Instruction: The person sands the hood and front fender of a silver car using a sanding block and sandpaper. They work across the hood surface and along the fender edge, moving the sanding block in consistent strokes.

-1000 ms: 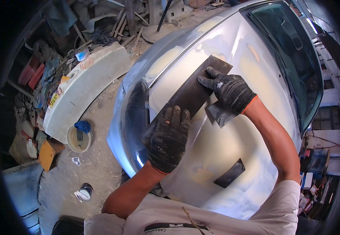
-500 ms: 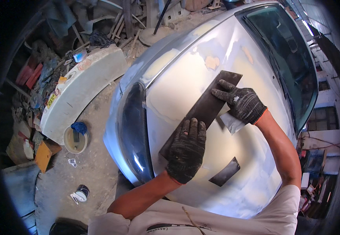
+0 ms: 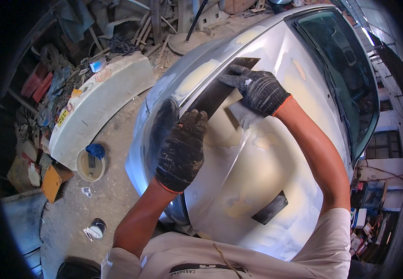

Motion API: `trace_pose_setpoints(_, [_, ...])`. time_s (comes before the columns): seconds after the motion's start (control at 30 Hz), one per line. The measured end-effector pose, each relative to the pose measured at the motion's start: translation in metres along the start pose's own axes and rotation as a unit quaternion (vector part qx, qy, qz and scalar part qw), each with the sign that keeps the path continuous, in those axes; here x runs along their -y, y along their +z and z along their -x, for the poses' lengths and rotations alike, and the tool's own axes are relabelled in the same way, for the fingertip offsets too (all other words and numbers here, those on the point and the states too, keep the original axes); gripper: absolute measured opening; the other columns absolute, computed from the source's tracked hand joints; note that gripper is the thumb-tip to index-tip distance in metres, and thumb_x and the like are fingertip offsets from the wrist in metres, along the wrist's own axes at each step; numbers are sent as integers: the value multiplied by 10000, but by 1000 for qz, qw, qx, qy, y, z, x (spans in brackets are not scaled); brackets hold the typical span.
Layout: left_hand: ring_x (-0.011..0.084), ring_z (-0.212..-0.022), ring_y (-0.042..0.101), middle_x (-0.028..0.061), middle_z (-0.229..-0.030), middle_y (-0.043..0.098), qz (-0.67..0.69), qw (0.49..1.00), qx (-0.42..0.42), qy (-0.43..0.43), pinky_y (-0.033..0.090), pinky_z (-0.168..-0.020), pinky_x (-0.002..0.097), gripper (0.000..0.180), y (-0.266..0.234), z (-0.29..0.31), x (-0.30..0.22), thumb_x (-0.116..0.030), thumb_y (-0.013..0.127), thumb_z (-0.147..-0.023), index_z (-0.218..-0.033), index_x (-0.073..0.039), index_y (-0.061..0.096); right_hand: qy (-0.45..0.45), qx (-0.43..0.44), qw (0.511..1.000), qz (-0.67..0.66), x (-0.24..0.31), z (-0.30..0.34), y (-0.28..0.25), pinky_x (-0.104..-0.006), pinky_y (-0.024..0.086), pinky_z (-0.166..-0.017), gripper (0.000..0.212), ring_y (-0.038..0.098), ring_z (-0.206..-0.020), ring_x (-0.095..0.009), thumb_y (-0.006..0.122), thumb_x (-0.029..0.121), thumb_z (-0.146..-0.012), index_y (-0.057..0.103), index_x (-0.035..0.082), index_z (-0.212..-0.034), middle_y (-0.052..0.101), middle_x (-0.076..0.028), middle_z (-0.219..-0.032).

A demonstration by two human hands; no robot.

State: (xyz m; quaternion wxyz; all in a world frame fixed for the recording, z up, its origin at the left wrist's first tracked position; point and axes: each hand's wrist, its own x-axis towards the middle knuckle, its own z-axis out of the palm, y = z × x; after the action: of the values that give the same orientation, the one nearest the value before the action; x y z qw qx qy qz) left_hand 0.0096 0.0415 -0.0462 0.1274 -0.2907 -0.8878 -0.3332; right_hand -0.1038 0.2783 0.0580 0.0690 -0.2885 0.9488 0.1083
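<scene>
A long dark strip of sandpaper (image 3: 214, 96) lies slantwise on the patchy silver and cream car hood (image 3: 238, 172), along its far left edge. My left hand (image 3: 182, 151), in a dusty black knit glove, grips the strip's near end, beside the headlight (image 3: 158, 132). At the far end my right hand (image 3: 259, 90), gloved alike, presses its fingers onto the strip. A grey sheet (image 3: 245, 115) sticks out under the right palm; how it is held is hidden. Nearer to me, a small dark rectangular piece (image 3: 270, 208) rests on the hood by itself.
The windshield (image 3: 336, 60) rises at the right. On the floor at left are a white bumper (image 3: 101, 104), a round basin (image 3: 90, 174) with a blue cloth (image 3: 95, 150), an orange box (image 3: 55, 183) and a dark can (image 3: 98, 228). Scrap is heaped behind them.
Both hands and the sandpaper strip have moved left and away from me, from the middle of the hood to its far left edge. The grey sheet has moved with the right hand.
</scene>
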Motion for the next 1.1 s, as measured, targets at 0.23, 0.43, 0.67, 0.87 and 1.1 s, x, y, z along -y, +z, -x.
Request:
trace_pose_setpoints(0.23, [308,-1343,510,191,-1411,556,7,1000,-7,-4,355,-1159,439,535,12,1,2,-11,528,-853,-1387,0,551,32,40,999,-2,2,1,10,-438,455,-1080,565,553,-1307,-347,609,84,-842,594,237,-1386,463,-175,-1523])
trace_pose_setpoints(0.43, [346,-1321,526,220,-1386,567,-14,999,0,-35,396,-1138,449,516,20,15,-41,7,570,-854,-1370,-1,571,42,76,996,-25,2,36,12,-442,510,-1007,573,614,-1220,-357,644,165,-842,569,243,-1405,445,-195,-1527])
trace_pose_setpoints(0.67, [378,-1377,470,230,-1480,481,-31,999,30,-33,375,-1155,453,593,34,28,-87,-4,565,-839,-1429,3,504,23,46,998,-19,-3,82,19,-430,572,-858,580,706,-982,-357,691,255,-818,579,269,-1386,494,-173,-1490])
trace_pose_setpoints(0.87, [447,-1314,498,296,-1405,512,-24,999,35,-17,387,-1119,552,501,49,35,-113,-111,542,-889,-1362,53,541,18,62,998,-21,-12,110,26,-422,586,-791,531,718,-964,-319,655,268,-853,580,236,-1377,505,-183,-1472])
trace_pose_setpoints(1.1, [425,-1283,545,272,-1403,536,-58,998,24,-19,452,-1072,511,525,60,31,-138,-57,572,-846,-1362,36,555,29,62,997,-25,-20,132,28,-398,578,-772,635,720,-923,-316,673,161,-778,571,251,-1398,515,-141,-1483])
